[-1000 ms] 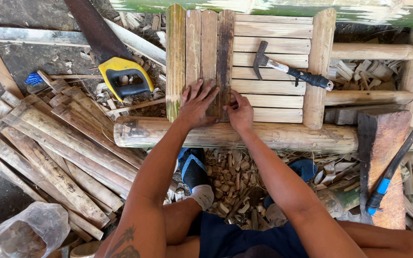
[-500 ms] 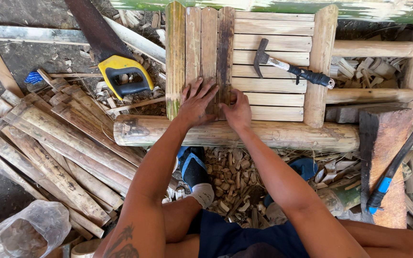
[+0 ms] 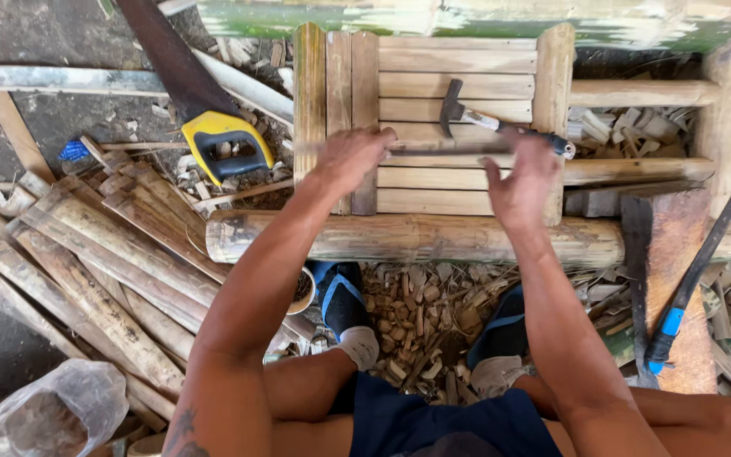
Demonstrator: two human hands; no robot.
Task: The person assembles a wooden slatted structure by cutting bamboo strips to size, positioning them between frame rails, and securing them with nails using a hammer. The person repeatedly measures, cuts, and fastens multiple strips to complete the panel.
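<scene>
We see even, soft daylight with only faint shadows under the bamboo frame [image 3: 416, 237], a washed-out bright band along the far edge, motion blur smearing the left hand [image 3: 353, 156] and the thin slat [image 3: 433, 150] it holds, and wide-angle bending toward the left and right borders.

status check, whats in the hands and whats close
Left hand grips a thin strip, motion-blurred. Right hand open, empty. Hammer lies on the slats just beyond.
</scene>
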